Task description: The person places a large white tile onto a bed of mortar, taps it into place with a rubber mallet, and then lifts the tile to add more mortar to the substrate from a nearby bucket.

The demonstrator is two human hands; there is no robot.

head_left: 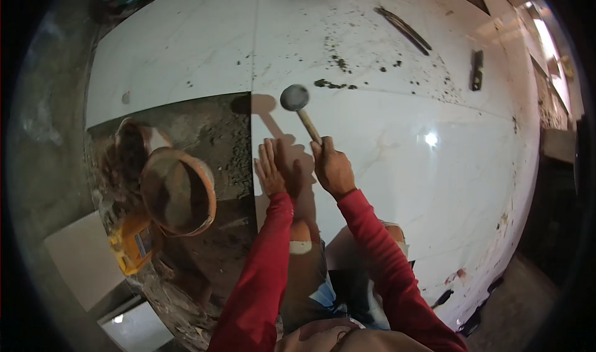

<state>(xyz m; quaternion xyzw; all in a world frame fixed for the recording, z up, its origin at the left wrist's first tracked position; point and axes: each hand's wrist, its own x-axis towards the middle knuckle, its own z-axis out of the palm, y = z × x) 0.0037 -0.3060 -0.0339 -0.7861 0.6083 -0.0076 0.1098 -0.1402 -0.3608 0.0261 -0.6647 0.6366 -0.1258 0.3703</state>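
Note:
My right hand (334, 167) is wrapped round the wooden handle of a rubber mallet (295, 97), whose dark round head is raised over the floor and casts a shadow to its left. Flat on a large white marbled tile (385, 166), close to its left edge, lies my left hand (270, 170) with the fingers stretched out. That edge borders a recess of rough grey mortar (226, 141). Whether the mallet's head touches the tile cannot be told, though its shadow lies apart from it.
Two mortar-stained buckets (210, 184) stand in the recess, beside a yellow bag (127, 243). Pincers (403, 30) and a small black level (476, 70) lie on the far tiles among mortar crumbs (338, 61). Loose tiles (84, 259) lie at the lower left.

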